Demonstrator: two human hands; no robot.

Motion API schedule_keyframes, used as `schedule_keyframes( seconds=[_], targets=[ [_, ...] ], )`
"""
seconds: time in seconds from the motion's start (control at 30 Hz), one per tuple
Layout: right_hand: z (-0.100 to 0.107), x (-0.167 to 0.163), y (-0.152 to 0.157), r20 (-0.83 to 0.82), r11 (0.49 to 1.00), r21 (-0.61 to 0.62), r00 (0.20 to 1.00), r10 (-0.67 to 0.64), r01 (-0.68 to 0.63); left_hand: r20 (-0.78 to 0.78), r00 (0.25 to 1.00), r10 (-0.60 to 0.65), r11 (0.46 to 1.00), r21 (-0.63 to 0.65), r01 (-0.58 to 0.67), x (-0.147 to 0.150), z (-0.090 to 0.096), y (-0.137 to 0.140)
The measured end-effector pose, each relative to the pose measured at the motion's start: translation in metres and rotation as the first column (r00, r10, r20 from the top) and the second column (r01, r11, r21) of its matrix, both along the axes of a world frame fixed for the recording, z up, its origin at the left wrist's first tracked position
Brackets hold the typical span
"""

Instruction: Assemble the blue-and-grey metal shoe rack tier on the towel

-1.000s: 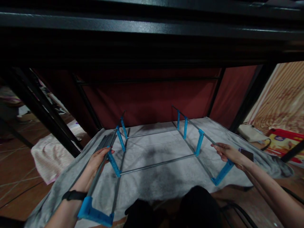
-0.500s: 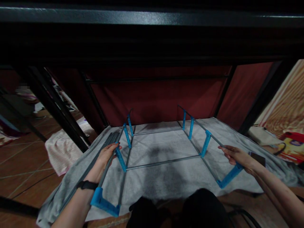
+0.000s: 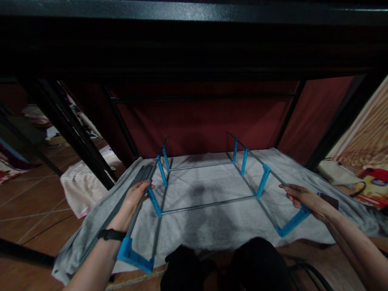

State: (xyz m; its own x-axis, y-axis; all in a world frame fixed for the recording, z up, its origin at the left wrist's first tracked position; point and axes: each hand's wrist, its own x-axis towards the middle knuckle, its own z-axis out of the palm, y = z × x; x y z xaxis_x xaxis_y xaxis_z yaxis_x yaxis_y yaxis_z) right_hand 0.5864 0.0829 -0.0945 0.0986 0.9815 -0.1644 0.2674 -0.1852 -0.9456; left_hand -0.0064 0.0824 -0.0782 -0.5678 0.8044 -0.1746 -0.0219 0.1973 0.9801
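A rack frame of grey metal tubes (image 3: 209,206) and blue plastic connectors (image 3: 262,181) rests on a grey cloth (image 3: 212,230). Two side sections stand upright, joined by two cross tubes low down. My left hand (image 3: 138,196), with a dark wristband, is wrapped around the left side's upper tube, close to a blue connector (image 3: 154,200). On the right, my right hand (image 3: 300,198) grips the right side's upper tube near its front end. The front right connector (image 3: 294,222) shows partly below that hand. Several loose grey tubes (image 3: 142,173) lie together left of the frame.
A dark metal beam (image 3: 194,12) crosses overhead, and black posts (image 3: 81,137) slant at both sides. Behind stands a dark red panel (image 3: 203,121). A phone-like dark object (image 3: 329,200) lies by my right wrist. A striped cloth (image 3: 80,186) hangs at left; a red-yellow package (image 3: 374,186) sits at right.
The view has tilted slightly, so the overhead beam sits higher in the picture. Both hands keep their grip on the rack frame, which has hardly moved.
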Motion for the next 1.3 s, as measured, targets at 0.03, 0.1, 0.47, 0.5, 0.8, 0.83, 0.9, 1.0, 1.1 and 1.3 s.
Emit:
schedule_keyframes(
  seconds=[0.03,0.1,0.47,0.5,0.8,0.83,0.9,1.0,1.1,1.3],
  targets=[
    [0.000,0.000,0.000,-0.021,1.000,-0.003,1.000,0.006,-0.006,0.018,1.000,-0.009,1.000,-0.003,0.009,0.000,0.000,-0.001],
    [0.000,-0.001,-0.001,-0.050,1.000,-0.010,0.999,0.010,-0.010,0.027,1.000,-0.011,1.000,0.000,0.011,0.000,0.000,-0.004],
    [-0.002,0.002,0.001,-0.088,1.000,-0.027,0.996,-0.011,0.009,0.075,0.997,-0.023,0.999,0.043,0.020,0.003,0.004,-0.005],
    [-0.001,0.001,0.001,-0.094,0.999,-0.036,0.995,-0.019,0.016,0.085,0.996,-0.024,0.999,0.047,0.020,0.002,0.003,-0.005],
    [0.001,-0.003,-0.002,-0.212,0.997,-0.070,0.977,-0.023,0.009,0.083,0.996,-0.044,0.998,0.056,0.039,-0.003,0.003,0.003],
    [0.001,-0.003,-0.002,-0.211,0.998,-0.069,0.977,-0.025,0.011,0.082,0.996,-0.044,0.998,0.054,0.040,-0.004,0.003,0.004],
    [0.001,-0.003,-0.002,-0.202,0.998,-0.059,0.979,-0.024,0.012,0.082,0.996,-0.044,0.998,0.050,0.040,-0.006,0.000,0.007],
    [0.000,-0.004,-0.001,-0.193,0.999,-0.045,0.981,-0.015,0.006,0.091,0.995,-0.041,0.998,0.046,0.036,-0.011,-0.005,0.012],
    [-0.002,-0.004,-0.001,-0.198,0.999,-0.044,0.980,-0.021,0.013,0.116,0.993,-0.038,0.998,0.060,0.031,-0.017,-0.011,0.018],
    [-0.002,-0.007,0.001,-0.212,0.998,-0.049,0.976,-0.044,0.034,0.153,0.988,-0.020,0.997,0.079,0.008,-0.026,-0.021,0.026]
  ],
)
